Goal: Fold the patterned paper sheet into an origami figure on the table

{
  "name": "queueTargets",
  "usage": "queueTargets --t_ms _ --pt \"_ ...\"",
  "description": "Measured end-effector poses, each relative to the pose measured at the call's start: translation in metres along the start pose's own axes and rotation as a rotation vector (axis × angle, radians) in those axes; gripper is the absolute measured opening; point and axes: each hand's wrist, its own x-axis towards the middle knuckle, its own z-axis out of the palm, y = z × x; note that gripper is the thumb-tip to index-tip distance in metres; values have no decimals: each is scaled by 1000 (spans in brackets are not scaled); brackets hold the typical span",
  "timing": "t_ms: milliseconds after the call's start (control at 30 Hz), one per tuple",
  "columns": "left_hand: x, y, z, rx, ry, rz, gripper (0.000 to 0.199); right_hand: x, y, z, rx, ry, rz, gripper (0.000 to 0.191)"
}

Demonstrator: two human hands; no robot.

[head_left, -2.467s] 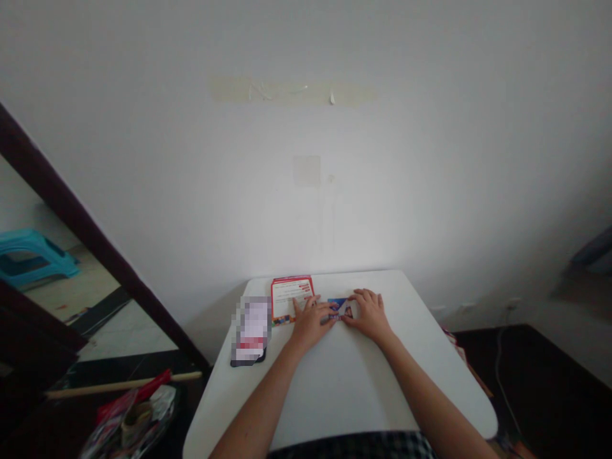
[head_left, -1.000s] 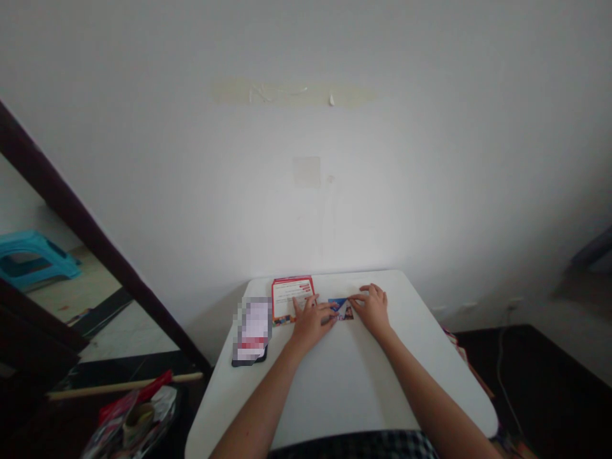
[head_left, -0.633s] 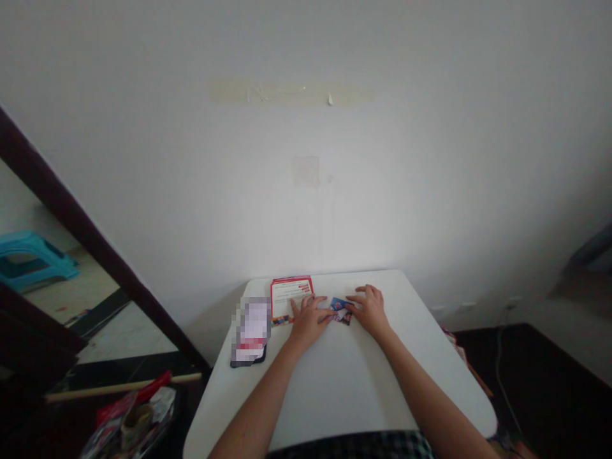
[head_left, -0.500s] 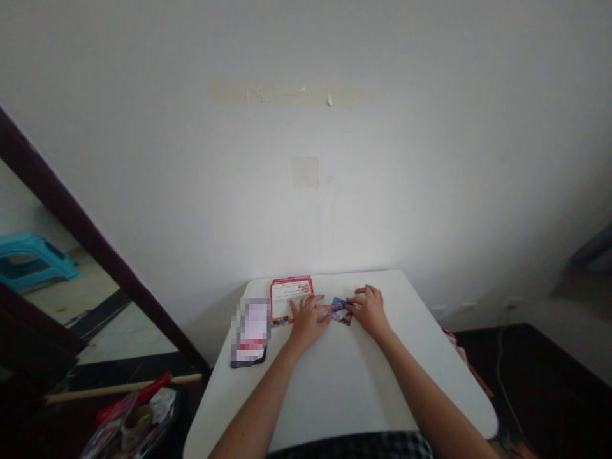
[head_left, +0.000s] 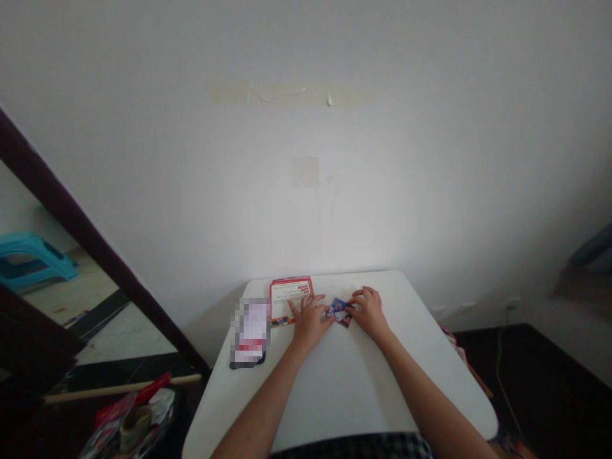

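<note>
Small colourful picture pieces, blue at the top with a pale middle, lie on the white table between my hands. My left hand has its fingers spread, some over the right edge of a red-bordered card, with fingertips at the left side of the pieces. From the other side my right hand has thumb and index finger together on the right edge of the pieces, its other fingers loosely bent. How the pieces join is too small to tell.
A phone with a blurred screen lies at the left of the white table. Behind stands a wall. At lower left is a bin with rubbish; a blue stool is farther left.
My left hand has shifted slightly to the right, and its fingertips now lie lower against the pieces. My right hand has barely moved.
</note>
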Motion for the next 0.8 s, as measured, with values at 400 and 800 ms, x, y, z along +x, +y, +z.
queueTargets --t_ms 400,800 --pt "2 -1 7 -62 68 -12 26 2 10 9 35 33 -58 21" --pt "2 -1 5 -34 75 -55 38 5 21 16 247 140 -85 12"
